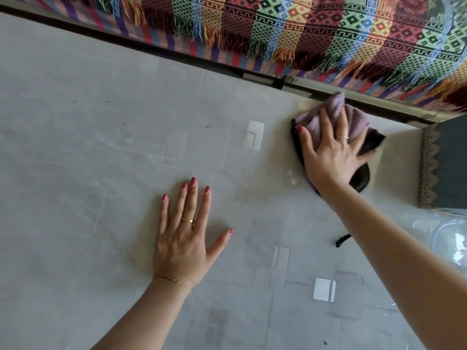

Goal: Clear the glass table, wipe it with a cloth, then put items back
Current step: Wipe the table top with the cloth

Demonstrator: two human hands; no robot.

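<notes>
Glass surface: head view, glass table (101, 152) fills most of the frame; faint smears and a few small reddish specks show on it, floor tiles visible through it.
Cloth: lilac cloth (351, 117) lies bunched at the far right of the pane, just beside the table's far edge, with a dark part showing under and behind the hand.
Right hand: right hand (333, 152) lies on top of the cloth, fingers spread and nearly straight, pressing it flat to the glass; no curl round it that I can see.
Left hand: left hand (182, 231) is flat on bare glass, fingers fully extended and splayed, holding nothing; appears to serve as a brace.
Surroundings: patterned fringed throw (303, 34) hangs along the far side; a clear glass vessel (452, 243) sits at the right edge, partly out of frame.
Stage (judgement): wiping step in hand; no items stand in the wiped area.
Risk 1: cloth is at the pane's edge, so a long stroke could push it off.
Risk 2: bracing palm likely leaves fresh prints on the glass.
Risk 3: a wide right-arm sweep could knock the vessel.
</notes>
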